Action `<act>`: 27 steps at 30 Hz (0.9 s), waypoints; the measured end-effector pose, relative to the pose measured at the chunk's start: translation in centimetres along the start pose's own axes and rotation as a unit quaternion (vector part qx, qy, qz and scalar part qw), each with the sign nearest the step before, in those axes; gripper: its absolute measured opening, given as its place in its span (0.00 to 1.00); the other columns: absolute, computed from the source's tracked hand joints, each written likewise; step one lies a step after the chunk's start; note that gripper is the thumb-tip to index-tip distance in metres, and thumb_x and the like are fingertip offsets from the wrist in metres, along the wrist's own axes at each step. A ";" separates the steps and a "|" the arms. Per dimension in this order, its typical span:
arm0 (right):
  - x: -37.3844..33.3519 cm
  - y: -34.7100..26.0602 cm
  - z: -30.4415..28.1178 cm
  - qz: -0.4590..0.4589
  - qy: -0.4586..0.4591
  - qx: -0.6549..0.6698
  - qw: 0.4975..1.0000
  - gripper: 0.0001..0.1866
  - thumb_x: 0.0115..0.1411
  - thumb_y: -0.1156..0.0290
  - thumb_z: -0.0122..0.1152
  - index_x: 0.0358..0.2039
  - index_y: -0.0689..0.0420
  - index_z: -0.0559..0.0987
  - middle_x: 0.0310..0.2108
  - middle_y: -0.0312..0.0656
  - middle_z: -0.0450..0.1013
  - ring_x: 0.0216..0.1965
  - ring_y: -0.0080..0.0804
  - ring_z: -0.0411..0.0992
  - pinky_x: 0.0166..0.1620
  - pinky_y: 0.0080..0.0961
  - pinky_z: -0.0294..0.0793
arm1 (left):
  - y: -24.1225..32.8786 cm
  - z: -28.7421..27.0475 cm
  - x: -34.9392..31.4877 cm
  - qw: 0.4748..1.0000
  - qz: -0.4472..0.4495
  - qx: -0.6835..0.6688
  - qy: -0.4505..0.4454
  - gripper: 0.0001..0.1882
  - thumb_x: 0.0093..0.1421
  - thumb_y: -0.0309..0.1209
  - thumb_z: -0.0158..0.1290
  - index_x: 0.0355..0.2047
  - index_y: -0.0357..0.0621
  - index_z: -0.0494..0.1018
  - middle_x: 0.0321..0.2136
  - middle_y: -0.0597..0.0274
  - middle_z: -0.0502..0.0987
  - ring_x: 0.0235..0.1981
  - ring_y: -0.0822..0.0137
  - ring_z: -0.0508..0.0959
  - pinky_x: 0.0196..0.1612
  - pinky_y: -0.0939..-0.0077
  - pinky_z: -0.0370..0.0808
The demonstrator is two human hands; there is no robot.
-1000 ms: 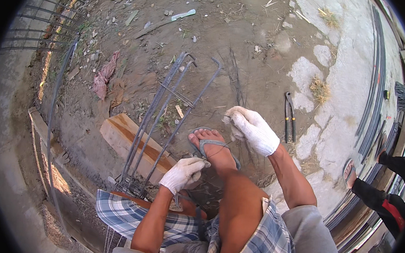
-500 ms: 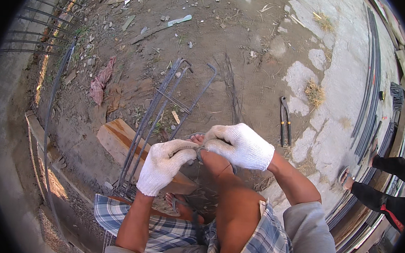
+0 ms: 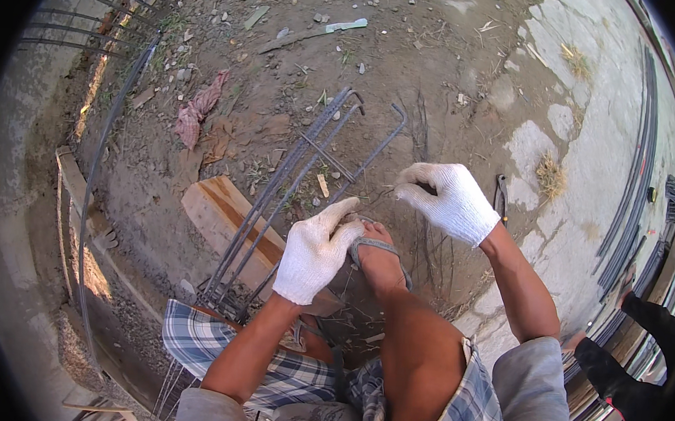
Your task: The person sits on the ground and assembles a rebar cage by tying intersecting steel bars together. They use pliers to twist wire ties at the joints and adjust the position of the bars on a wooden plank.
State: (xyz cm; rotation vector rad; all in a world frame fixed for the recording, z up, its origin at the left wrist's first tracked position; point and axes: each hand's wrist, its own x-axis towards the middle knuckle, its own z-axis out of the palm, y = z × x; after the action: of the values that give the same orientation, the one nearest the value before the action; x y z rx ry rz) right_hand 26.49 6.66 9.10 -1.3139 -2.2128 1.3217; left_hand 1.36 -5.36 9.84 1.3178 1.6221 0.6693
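Though touching half-second ago, left hand (image 3: 313, 249) and right hand (image 3: 452, 200) now apart.

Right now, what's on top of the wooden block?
Steel bars cross over the wooden block. The left hand hides part of it; whatever lies there can't be seen.

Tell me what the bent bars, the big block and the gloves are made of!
The bent bars look like steel: thin, dull grey, with hooked ends. The block seems bare wood, with brown grain streaks. The gloves look like matt white knitted cloth, finely ribbed; cotton or synthetic, I can't tell.
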 end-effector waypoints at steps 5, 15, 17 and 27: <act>5.5 4.3 -5.3 0.031 0.046 -0.130 0.990 0.16 0.66 0.59 0.69 0.48 0.56 0.89 0.41 0.50 0.86 0.42 0.52 0.85 0.48 0.41 0.83 | -1.6 -2.5 3.2 0.993 -0.003 0.028 0.116 0.18 0.67 0.27 0.65 0.56 0.35 0.83 0.47 0.47 0.88 0.46 0.63 0.88 0.50 0.67 0.83; 11.8 5.2 -1.9 -0.027 -0.075 -0.116 0.990 0.17 0.67 0.56 0.70 0.47 0.54 0.89 0.41 0.48 0.86 0.43 0.50 0.84 0.49 0.41 0.82 | -4.2 2.2 5.8 0.952 0.087 0.261 0.137 0.20 0.60 0.39 0.72 0.51 0.49 0.87 0.49 0.54 0.83 0.50 0.49 0.80 0.55 0.52 0.77; 11.5 4.9 -1.4 -0.017 -0.086 -0.074 0.993 0.17 0.67 0.56 0.71 0.47 0.55 0.89 0.41 0.49 0.86 0.43 0.50 0.84 0.49 0.41 0.81 | -3.8 3.1 5.8 0.931 0.097 0.313 0.162 0.21 0.59 0.42 0.72 0.51 0.50 0.87 0.50 0.56 0.82 0.51 0.48 0.79 0.55 0.50 0.77; 11.2 5.1 -1.3 -0.023 -0.102 -0.079 0.991 0.16 0.66 0.57 0.71 0.47 0.54 0.89 0.43 0.48 0.87 0.44 0.49 0.84 0.50 0.41 0.81 | -3.8 4.9 7.3 0.907 0.079 0.366 0.194 0.10 0.59 0.40 0.70 0.38 0.52 0.90 0.45 0.62 0.83 0.50 0.51 0.79 0.53 0.49 0.74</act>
State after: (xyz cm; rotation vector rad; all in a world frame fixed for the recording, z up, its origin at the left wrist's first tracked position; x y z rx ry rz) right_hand 23.86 17.24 3.24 -1.2178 -2.5172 1.3416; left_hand 3.90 -0.12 2.26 1.9595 2.2350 0.4365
